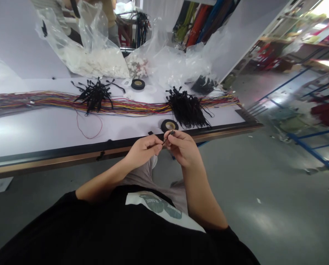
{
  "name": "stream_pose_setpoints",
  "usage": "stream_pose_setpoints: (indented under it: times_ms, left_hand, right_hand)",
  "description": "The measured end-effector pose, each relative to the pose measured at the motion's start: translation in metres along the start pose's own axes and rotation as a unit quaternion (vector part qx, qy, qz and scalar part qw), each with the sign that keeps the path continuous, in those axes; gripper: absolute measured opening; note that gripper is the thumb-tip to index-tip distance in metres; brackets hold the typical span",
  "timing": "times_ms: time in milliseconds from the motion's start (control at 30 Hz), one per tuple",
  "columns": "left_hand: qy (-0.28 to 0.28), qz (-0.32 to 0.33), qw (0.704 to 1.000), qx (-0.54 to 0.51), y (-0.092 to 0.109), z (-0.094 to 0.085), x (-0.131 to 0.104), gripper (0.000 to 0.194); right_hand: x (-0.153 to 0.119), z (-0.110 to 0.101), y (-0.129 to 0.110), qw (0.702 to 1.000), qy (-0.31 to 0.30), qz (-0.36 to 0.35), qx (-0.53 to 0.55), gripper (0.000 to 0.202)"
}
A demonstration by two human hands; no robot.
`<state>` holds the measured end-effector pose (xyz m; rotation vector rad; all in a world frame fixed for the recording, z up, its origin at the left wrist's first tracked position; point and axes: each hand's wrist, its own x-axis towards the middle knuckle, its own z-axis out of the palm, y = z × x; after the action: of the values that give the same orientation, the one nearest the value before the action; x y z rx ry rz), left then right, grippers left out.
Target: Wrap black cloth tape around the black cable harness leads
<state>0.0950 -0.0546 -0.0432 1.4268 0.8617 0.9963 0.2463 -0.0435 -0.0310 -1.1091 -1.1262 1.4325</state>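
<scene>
Just in front of the table edge, both hands meet over a short black cable with a small dark connector at its upper end. My left hand pinches the cable's lower end between thumb and fingers. At the connector end, my right hand is closed, its thumb and forefinger on the piece. Directly beyond the fingers lies a roll of black tape on the table. A dense pile of black cables with connectors rests right of that roll, and a looser pile lies farther left.
Long bundles of coloured wires run along the white table. Behind them are clear plastic bags of white parts and a second tape roll. A blue metal frame stands on the floor at right.
</scene>
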Motion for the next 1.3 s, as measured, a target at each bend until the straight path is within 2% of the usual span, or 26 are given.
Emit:
stream_pose_setpoints:
  times_ms: [100, 167, 200, 233, 300, 367, 400, 467, 533, 633, 700, 767, 900, 967, 1067, 1200, 1233, 1300]
  left_hand:
    - [-0.006, -0.038, 0.999, -0.010, 0.000, -0.004, 0.002, 0.012]
    - [0.032, -0.080, 0.994, -0.066, -0.003, -0.005, 0.006, 0.009]
    - [0.058, -0.095, 0.989, -0.096, -0.006, -0.004, 0.008, 0.009]
    - [0.083, -0.104, 0.984, -0.122, -0.010, -0.004, 0.011, 0.010]
    - [0.120, -0.103, 0.974, -0.161, -0.018, -0.003, 0.018, 0.013]
    - [0.141, -0.096, 0.968, -0.187, -0.025, -0.003, 0.024, 0.015]
    - [0.147, -0.092, 0.965, -0.195, -0.028, -0.003, 0.026, 0.015]
    - [0.159, -0.086, 0.962, -0.205, -0.030, -0.004, 0.030, 0.016]
    - [0.175, -0.081, 0.960, -0.203, -0.029, -0.004, 0.032, 0.015]
    - [0.220, -0.051, 0.962, -0.155, -0.024, -0.003, 0.032, 0.012]
    - [0.239, -0.015, 0.965, -0.104, -0.019, -0.002, 0.030, 0.012]
    - [0.226, 0.005, 0.971, -0.081, -0.015, 0.001, 0.027, 0.017]
    - [0.153, 0.000, 0.985, -0.081, -0.010, 0.004, 0.019, 0.019]
    - [0.150, 0.016, 0.988, -0.030, -0.009, 0.005, 0.017, 0.013]
    - [0.169, 0.039, 0.983, 0.053, -0.008, 0.006, 0.014, 0.007]
    - [0.154, 0.027, 0.985, 0.078, -0.007, 0.009, 0.010, 0.006]
    - [0.146, 0.025, 0.986, 0.077, -0.006, 0.011, 0.009, 0.006]
    - [0.135, 0.021, 0.988, 0.066, -0.005, 0.013, 0.007, 0.006]
  right_hand:
    - [0.004, -0.008, 0.005, 0.999, -0.027, 0.009, -0.022, 0.023]
    - [0.009, -0.018, 0.008, 0.992, -0.003, -0.043, -0.115, 0.026]
    - [0.012, -0.024, 0.009, 0.979, 0.026, -0.080, -0.186, 0.029]
    - [0.016, -0.030, 0.010, 0.955, 0.059, -0.114, -0.269, 0.032]
    - [0.027, -0.039, 0.012, 0.878, 0.107, -0.149, -0.443, 0.034]
    - [0.038, -0.043, 0.016, 0.811, 0.107, -0.128, -0.560, 0.034]
    - [0.043, -0.044, 0.019, 0.796, 0.100, -0.107, -0.587, 0.033]
    - [0.046, -0.043, 0.025, 0.804, 0.089, -0.084, -0.583, 0.030]
    - [0.041, -0.040, 0.029, 0.846, 0.079, -0.095, -0.519, 0.027]
    - [0.018, -0.033, 0.029, 0.915, 0.044, -0.110, -0.386, 0.027]
    - [0.002, -0.027, 0.025, 0.934, 0.026, -0.111, -0.338, 0.028]
    - [-0.010, -0.021, 0.020, 0.935, 0.027, -0.112, -0.336, 0.026]
    - [-0.020, -0.012, 0.012, 0.909, 0.039, -0.129, -0.394, 0.023]
    - [-0.022, -0.009, 0.010, 0.888, 0.044, -0.139, -0.435, 0.024]
    - [-0.027, -0.005, 0.010, 0.833, 0.084, -0.162, -0.523, 0.033]
    - [-0.031, 0.001, 0.009, 0.744, 0.122, -0.216, -0.621, 0.042]
    - [-0.030, 0.001, 0.009, 0.733, 0.125, -0.224, -0.630, 0.040]
    - [-0.028, 0.000, 0.008, 0.731, 0.127, -0.223, -0.632, 0.033]
